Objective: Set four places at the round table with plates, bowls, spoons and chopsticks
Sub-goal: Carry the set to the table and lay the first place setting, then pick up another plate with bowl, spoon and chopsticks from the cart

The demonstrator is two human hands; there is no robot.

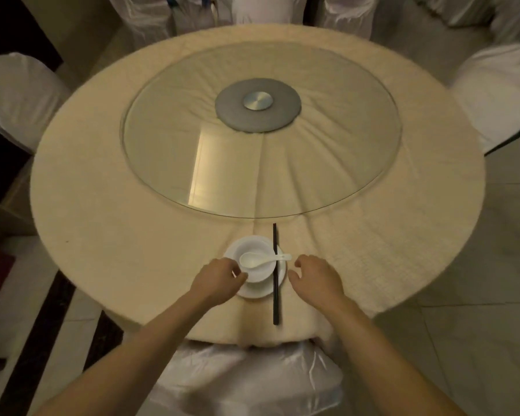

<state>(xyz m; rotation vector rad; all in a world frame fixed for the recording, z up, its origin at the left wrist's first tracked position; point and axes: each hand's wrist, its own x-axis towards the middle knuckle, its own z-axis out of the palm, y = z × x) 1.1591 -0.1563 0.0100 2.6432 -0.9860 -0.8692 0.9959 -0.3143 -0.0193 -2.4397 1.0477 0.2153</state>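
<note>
One place is laid at the near edge of the round table (117, 229). A white plate (254, 291) carries a white bowl (260, 273), and a white spoon (263, 259) lies in the bowl with its handle pointing right. Black chopsticks (275, 274) run front to back across the plate's right side. My left hand (219, 279) sits at the plate's left rim with fingers loosely curled, fingertips close to the bowl; whether it touches is unclear. My right hand (314, 279) hovers just right of the plate, fingers loosely curled, holding nothing.
A glass turntable (168, 139) with a grey hub (258, 105) fills the table's middle. White-covered chairs stand around: one at my near side (246, 382), one at the left (15, 97), one at the right (499, 94), more at the back (261, 9).
</note>
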